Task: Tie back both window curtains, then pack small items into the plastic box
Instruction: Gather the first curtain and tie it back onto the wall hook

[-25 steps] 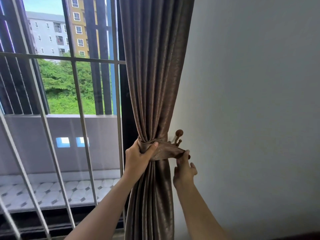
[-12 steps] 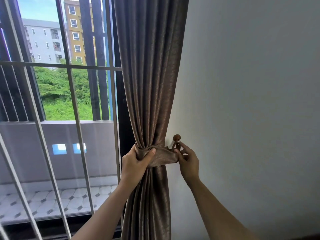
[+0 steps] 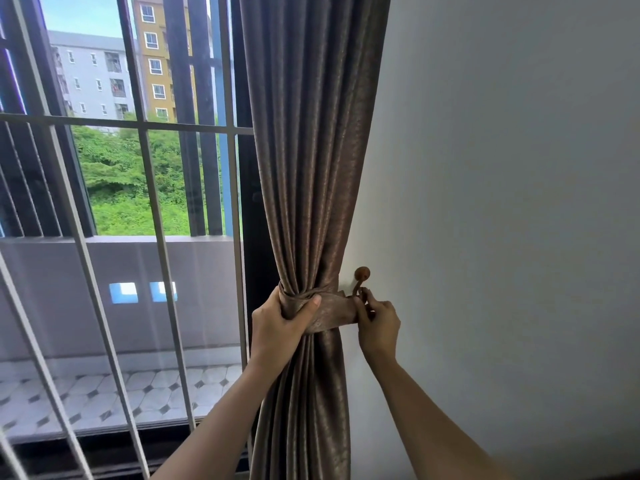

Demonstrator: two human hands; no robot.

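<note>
A brown curtain (image 3: 308, 161) hangs at the window's right side, gathered into a bundle. A matching fabric tieback band (image 3: 334, 311) wraps round the bundle. My left hand (image 3: 278, 327) grips the gathered curtain and the band from the left, thumb across the front. My right hand (image 3: 379, 323) pinches the band's end at a brown wall hook (image 3: 361, 280) with a round knob. Whether the band's loop sits on the hook is hidden by my fingers. No plastic box or small items are in view.
A white wall (image 3: 502, 202) fills the right side. White window bars (image 3: 152, 216) and glass stand to the left, with a tiled balcony (image 3: 104, 396) and buildings beyond. A dark window frame (image 3: 254, 237) runs just left of the curtain.
My right hand rose from under the band's end to the wall hook, carrying the end with it. My left hand kept its grip on the gathered curtain.
</note>
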